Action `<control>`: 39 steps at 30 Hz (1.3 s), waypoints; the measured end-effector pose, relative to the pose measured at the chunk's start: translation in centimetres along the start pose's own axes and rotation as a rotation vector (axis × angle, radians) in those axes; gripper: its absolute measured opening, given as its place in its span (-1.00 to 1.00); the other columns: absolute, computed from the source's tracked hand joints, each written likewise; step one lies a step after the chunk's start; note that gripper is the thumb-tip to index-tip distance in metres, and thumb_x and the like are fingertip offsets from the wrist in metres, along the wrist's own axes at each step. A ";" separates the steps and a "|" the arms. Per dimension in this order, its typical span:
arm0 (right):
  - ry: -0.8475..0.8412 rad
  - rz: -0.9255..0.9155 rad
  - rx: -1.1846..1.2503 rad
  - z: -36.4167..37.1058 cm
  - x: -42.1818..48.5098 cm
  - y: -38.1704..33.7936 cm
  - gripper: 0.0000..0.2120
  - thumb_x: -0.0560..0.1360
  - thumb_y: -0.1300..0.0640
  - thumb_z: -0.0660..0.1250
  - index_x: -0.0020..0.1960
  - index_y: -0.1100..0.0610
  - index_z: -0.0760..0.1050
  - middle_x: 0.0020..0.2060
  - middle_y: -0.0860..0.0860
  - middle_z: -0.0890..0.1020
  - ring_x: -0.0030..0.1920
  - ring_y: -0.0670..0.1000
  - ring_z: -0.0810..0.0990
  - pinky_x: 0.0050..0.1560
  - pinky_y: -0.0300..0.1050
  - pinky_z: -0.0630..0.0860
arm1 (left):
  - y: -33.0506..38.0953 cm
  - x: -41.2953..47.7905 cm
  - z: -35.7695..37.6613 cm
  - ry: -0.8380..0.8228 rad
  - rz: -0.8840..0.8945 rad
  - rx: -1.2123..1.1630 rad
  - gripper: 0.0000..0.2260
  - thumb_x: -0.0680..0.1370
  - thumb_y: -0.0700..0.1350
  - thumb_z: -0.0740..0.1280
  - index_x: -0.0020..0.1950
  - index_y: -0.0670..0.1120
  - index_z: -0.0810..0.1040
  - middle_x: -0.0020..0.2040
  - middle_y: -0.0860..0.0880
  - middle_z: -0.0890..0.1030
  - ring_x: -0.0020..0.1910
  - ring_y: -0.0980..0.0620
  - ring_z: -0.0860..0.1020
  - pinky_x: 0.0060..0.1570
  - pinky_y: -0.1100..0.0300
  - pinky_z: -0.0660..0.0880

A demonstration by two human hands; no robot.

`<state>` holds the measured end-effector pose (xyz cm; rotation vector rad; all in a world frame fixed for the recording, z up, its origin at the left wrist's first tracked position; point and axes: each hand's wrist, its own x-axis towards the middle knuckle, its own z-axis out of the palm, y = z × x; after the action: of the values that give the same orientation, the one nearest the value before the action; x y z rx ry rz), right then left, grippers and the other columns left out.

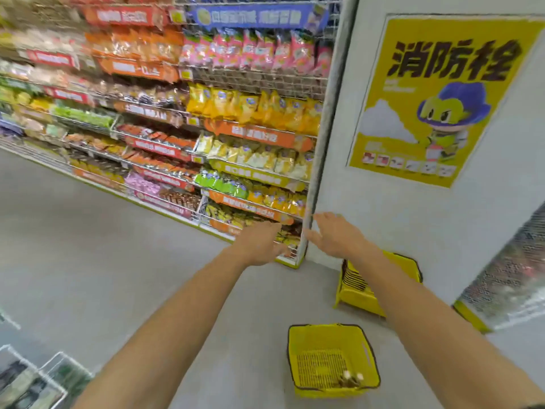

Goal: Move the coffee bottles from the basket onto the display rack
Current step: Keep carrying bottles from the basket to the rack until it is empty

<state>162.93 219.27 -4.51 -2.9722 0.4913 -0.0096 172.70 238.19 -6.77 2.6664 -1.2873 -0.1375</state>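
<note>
A yellow plastic basket (306, 343) stands on the grey floor at the lower middle right. Two small coffee bottles (351, 378) with pale caps lie at its near edge; the view is blurred. Both my arms stretch forward over the floor. My left hand (261, 245) is held out with fingers apart and nothing in it, in front of the lowest shelf. My right hand (333, 234) is also spread and empty, close to the grey post at the end of the snack shelving (250, 160). Both hands are well above and beyond the basket.
A stack of yellow baskets (362, 286) leans against the white wall with a yellow poster (436, 98). Wire racks show at the lower left (35, 376) and far right (507, 278). Open grey floor lies to the left.
</note>
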 end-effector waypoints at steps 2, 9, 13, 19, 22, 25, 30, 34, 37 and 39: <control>-0.009 0.052 0.003 0.8 0.6 5.2 -0.42 0.66 -0.22 0.15 0.54 0.12 0.31 0.44 0.17 0.44 0.45 0.25 0.37 0.39 0.19 0.42 | 2.8 4.0 2.1 -0.020 0.051 -0.008 -0.44 0.65 0.18 0.25 0.54 -0.15 0.37 0.45 -0.19 0.49 0.44 -0.22 0.45 0.36 -0.14 0.44; -0.096 0.145 0.019 7.4 6.9 19.1 -0.44 0.66 -0.18 0.18 0.47 0.20 0.36 0.39 0.22 0.48 0.43 0.27 0.41 0.39 0.17 0.41 | 7.2 17.8 11.8 -0.144 0.062 -0.057 -0.47 0.65 0.15 0.26 0.51 -0.15 0.38 0.47 -0.21 0.47 0.44 -0.23 0.44 0.36 -0.15 0.44; -0.219 0.152 0.036 14.3 10.1 25.2 -0.44 0.67 -0.15 0.20 0.50 0.21 0.35 0.44 0.23 0.45 0.47 0.26 0.38 0.40 0.16 0.39 | 7.5 23.4 19.6 -0.306 -0.004 -0.061 -0.43 0.66 0.15 0.23 0.56 -0.16 0.31 0.55 -0.20 0.37 0.52 -0.21 0.36 0.46 -0.09 0.35; -0.487 0.129 0.099 27.5 9.5 33.5 -0.46 0.68 -0.11 0.19 0.51 0.24 0.32 0.44 0.23 0.44 0.47 0.24 0.38 0.41 0.09 0.33 | 9.8 24.7 33.2 -0.535 -0.139 -0.124 -0.38 0.66 0.22 0.16 0.62 -0.11 0.26 0.59 -0.15 0.34 0.58 -0.15 0.30 0.52 -0.07 0.29; -0.634 0.107 0.118 33.9 7.8 37.4 -0.45 0.68 -0.14 0.15 0.52 0.20 0.30 0.44 0.19 0.43 0.47 0.22 0.38 0.38 0.12 0.40 | 12.2 24.0 39.4 -0.580 -0.205 -0.152 -0.26 0.53 0.37 0.02 0.49 -0.11 0.41 0.46 -0.16 0.50 0.47 -0.18 0.43 0.39 -0.07 0.41; -0.752 0.051 0.119 40.2 6.5 41.7 -0.49 0.68 -0.13 0.14 0.49 0.18 0.31 0.42 0.18 0.45 0.43 0.22 0.41 0.32 0.12 0.45 | 15.4 23.2 46.4 -0.641 -0.274 -0.188 -0.14 0.42 0.39 -0.11 0.48 -0.14 0.42 0.43 -0.17 0.52 0.44 -0.18 0.46 0.37 -0.05 0.43; -0.854 0.031 0.114 51.5 4.9 48.0 -0.51 0.68 -0.16 0.11 0.47 0.12 0.33 0.38 0.13 0.46 0.39 0.17 0.44 0.25 0.11 0.49 | 19.1 23.2 58.9 -0.752 -0.334 -0.256 -0.47 0.67 0.15 0.19 0.54 -0.14 0.35 0.43 -0.16 0.49 0.44 -0.19 0.43 0.35 -0.08 0.45; -0.878 -0.008 0.102 62.5 5.0 51.0 -0.49 0.68 -0.16 0.12 0.49 0.14 0.31 0.38 0.14 0.46 0.39 0.17 0.44 0.25 0.12 0.50 | 19.1 24.2 70.8 -0.743 -0.346 -0.256 -0.49 0.67 0.16 0.20 0.51 -0.13 0.38 0.37 -0.15 0.53 0.38 -0.18 0.47 0.28 -0.05 0.48; -0.869 -0.029 0.096 71.9 5.7 52.7 -0.53 0.68 -0.14 0.14 0.46 0.15 0.34 0.36 0.13 0.47 0.37 0.18 0.45 0.22 0.09 0.50 | 18.5 25.2 80.7 -0.745 -0.352 -0.265 -0.47 0.66 0.14 0.22 0.54 -0.14 0.35 0.41 -0.16 0.50 0.41 -0.19 0.44 0.32 -0.06 0.45; -0.869 -0.033 0.089 77.6 6.2 53.6 -0.53 0.68 -0.13 0.14 0.45 0.15 0.35 0.34 0.14 0.49 0.36 0.18 0.48 0.21 0.09 0.50 | 18.0 26.1 86.9 -0.735 -0.351 -0.286 -0.48 0.65 0.12 0.25 0.53 -0.13 0.36 0.41 -0.16 0.50 0.42 -0.20 0.44 0.33 -0.06 0.42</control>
<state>153.75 176.71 -88.40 -2.5388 0.2964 1.1464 161.21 196.45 -88.50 2.6268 -0.8122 -1.3335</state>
